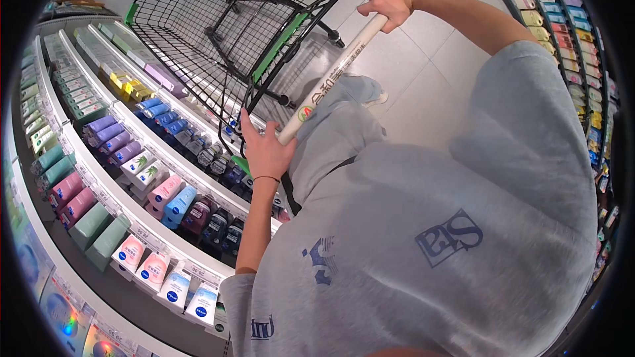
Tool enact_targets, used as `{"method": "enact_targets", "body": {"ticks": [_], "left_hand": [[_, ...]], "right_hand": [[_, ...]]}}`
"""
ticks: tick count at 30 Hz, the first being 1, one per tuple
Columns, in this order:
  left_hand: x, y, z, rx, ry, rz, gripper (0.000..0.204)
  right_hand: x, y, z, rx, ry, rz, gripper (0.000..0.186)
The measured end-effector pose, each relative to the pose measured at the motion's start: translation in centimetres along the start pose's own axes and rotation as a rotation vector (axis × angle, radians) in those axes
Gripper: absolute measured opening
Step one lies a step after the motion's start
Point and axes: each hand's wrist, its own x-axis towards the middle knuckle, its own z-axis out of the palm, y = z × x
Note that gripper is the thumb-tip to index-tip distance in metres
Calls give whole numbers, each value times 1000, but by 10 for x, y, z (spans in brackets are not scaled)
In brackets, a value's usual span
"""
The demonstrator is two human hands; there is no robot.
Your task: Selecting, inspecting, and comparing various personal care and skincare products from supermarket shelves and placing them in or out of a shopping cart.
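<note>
A shopping cart with a black wire basket and green plastic trim stands in front of me at the upper left. Its pale handle bar, printed with dark characters and a small round logo, runs slantwise across the aisle. My left hand grips the bar's lower left end, index finger stretched forward along the cart's frame. At the upper right end my right hand holds the bar, with a finger reaching out to the basket's rim. The basket's visible wire floor bears nothing.
Along the left runs a tiered white shelf with rows of bottles and tubes, close to the cart and my left arm. Another stocked rack stands at the far right. Light floor tiles lie between them.
</note>
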Motion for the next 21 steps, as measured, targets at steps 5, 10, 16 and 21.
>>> {"method": "enact_targets", "body": {"ticks": [5, 10, 16, 21], "left_hand": [[-1, 1, 5, 19, 62, 37, 38], [0, 7, 4, 9, 55, 15, 38], [-2, 11, 3, 2, 33, 15, 40], [-2, 12, 9, -16, 56, 22, 42]], "right_hand": [[-1, 4, 0, -13, -19, 6, 41], [-3, 5, -1, 5, -33, 17, 44], [-8, 4, -2, 4, 1, 1, 44], [-10, 6, -6, 28, -50, 8, 44]]}}
